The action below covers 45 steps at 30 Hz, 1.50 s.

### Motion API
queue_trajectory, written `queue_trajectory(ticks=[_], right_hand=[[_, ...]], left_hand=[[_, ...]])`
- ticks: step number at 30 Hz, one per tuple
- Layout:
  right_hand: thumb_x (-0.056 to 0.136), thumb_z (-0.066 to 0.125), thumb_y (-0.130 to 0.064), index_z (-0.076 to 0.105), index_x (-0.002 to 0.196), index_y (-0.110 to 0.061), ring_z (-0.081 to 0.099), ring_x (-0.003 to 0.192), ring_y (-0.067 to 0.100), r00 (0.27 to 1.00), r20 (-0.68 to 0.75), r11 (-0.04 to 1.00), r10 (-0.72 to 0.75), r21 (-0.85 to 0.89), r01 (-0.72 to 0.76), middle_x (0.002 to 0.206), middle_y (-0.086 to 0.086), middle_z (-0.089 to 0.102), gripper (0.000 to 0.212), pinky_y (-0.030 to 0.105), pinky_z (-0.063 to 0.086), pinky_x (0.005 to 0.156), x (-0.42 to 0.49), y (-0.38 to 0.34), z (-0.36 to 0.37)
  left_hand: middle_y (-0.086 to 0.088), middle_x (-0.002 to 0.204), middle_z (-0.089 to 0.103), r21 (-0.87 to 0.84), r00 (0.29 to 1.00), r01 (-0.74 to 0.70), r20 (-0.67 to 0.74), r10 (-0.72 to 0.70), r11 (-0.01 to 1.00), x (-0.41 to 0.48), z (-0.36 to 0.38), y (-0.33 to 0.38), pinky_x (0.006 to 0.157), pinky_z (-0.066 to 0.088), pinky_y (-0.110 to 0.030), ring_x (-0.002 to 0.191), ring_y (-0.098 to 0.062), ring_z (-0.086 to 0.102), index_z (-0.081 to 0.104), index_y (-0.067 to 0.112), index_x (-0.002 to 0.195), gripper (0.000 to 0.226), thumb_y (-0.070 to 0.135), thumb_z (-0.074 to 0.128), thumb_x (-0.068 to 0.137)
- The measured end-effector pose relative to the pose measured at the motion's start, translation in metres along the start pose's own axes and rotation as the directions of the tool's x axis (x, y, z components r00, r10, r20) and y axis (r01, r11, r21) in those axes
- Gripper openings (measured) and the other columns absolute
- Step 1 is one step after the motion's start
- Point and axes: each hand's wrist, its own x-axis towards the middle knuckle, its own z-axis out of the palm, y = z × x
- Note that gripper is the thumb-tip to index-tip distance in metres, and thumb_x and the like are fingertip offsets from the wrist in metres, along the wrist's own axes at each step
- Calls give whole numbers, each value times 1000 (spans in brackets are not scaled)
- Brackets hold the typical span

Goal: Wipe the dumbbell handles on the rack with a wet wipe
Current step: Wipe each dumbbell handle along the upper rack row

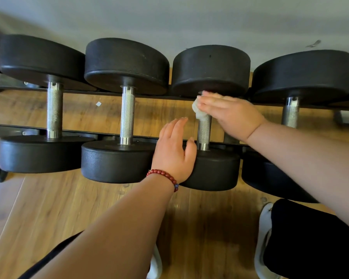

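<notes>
Several black dumbbells lie side by side across a black rack [85, 132], their knurled steel handles pointing away from me. On the third dumbbell's handle [204, 133], my right hand [230, 112] grips a crumpled white wet wipe [198, 110] around the far end, just under the far head [211, 69]. My left hand [174, 152] rests flat on that dumbbell's near head [214, 170], fingers straight, a red bead bracelet on the wrist. The handles of the first [54, 109], second [127, 115] and fourth [290, 112] dumbbells are bare.
Wooden plank floor [48, 208] lies under and in front of the rack. A pale wall [169, 21] stands behind it. My dark trouser legs and white shoes [264, 238] are at the bottom. A small white scrap [98, 103] lies on the floor between the rails.
</notes>
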Motion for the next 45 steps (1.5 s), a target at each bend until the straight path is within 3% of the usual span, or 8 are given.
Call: queue_trajectory(ticks=[7, 13, 18, 24, 28, 32, 41, 45], right_hand=[[66, 78, 8, 62, 126, -4, 55, 123, 36, 960, 130, 969, -247, 33, 245, 131, 14, 60, 63, 49, 48, 91, -26, -12, -10], [78, 65, 14, 58, 129, 0, 46, 132, 36, 1000, 1, 1000, 16, 2, -16, 137, 19, 54, 53, 48, 33, 104, -3, -12, 2], [86, 62, -23, 66, 119, -4, 52, 127, 32, 976, 102, 981, -192, 1, 193, 133, 14, 59, 38, 50, 50, 93, -19, -16, -5], [78, 69, 9, 62, 120, 5, 53, 124, 39, 997, -45, 991, -67, -122, 61, 130, 23, 58, 43, 47, 37, 101, -3, -8, 1], [75, 55, 7, 65, 119, 1, 56, 121, 36, 971, 38, 965, -235, -109, 238, 127, 19, 62, 46, 45, 38, 97, -14, -9, -3], [73, 68, 18, 59, 128, 0, 52, 127, 35, 999, -8, 994, -35, -108, 34, 135, 19, 56, 59, 51, 50, 96, 3, 0, -4], [89, 59, -14, 69, 114, -2, 54, 126, 33, 984, 19, 977, -180, -111, 181, 127, 17, 62, 30, 40, 40, 99, -9, -12, -3], [76, 70, 6, 67, 115, 0, 54, 125, 36, 994, 16, 990, -111, -84, 112, 127, 19, 62, 39, 46, 36, 101, -11, -23, 5]], left_hand=[[2, 154, 31, -52, 997, 74, 11, -74, 996, -1, 2, 0, 108, 16, -20, 142, -10, 21, 31, 20, 149, 52, 29, 43, 100], [1, 151, 35, -118, 998, 58, 40, -54, 991, -3, 1, -5, 113, 26, -30, 140, -12, 28, 34, 21, 148, 51, 31, 46, 99], [2, 150, 36, -96, 998, 36, 55, -31, 995, -4, 0, -8, 111, 25, -26, 139, -10, 28, 34, 22, 147, 53, 33, 48, 97], [3, 153, 31, -81, 996, 42, 80, -36, 996, -6, -2, -7, 107, 19, -20, 140, -8, 24, 32, 25, 148, 53, 32, 47, 98], [3, 152, 34, -73, 997, 39, 62, -35, 997, -6, -1, -9, 107, 20, -20, 139, -8, 27, 34, 24, 147, 51, 32, 46, 98], [4, 151, 34, -70, 997, 46, 64, -42, 996, -6, -1, -8, 106, 21, -20, 138, -7, 27, 33, 25, 147, 51, 32, 46, 98], [3, 150, 37, -69, 998, 39, 54, -35, 997, -5, 0, -8, 106, 21, -21, 138, -8, 29, 35, 25, 147, 49, 30, 45, 98], [4, 150, 36, -63, 998, 46, 55, -42, 997, -5, 0, -9, 105, 20, -20, 138, -8, 28, 35, 25, 147, 49, 30, 45, 99]])
